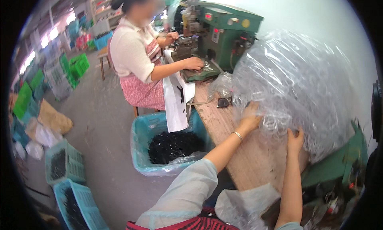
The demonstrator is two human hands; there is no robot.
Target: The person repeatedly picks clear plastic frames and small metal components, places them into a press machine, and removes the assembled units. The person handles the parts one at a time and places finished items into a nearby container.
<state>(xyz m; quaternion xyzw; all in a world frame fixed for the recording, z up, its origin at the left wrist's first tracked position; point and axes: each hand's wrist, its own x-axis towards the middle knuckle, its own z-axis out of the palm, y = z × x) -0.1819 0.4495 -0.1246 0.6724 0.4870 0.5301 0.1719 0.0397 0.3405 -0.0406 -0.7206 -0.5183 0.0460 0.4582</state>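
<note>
Both forearms reach up from the lower edge to the big clear plastic bag (295,86) on the wooden bench (243,158), left hand (250,117) and right hand (295,139) pressed, fingers spread, against its near underside.

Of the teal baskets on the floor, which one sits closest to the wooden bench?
The plastic-lined teal basket full of small dark parts, right against the wooden bench edge. The two other teal baskets stand far off at lower left.

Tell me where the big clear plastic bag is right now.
In the head view the big clear plastic bag sits right of centre on the wooden table, both hands pressed to its lower edge, the green machine behind it.
</note>
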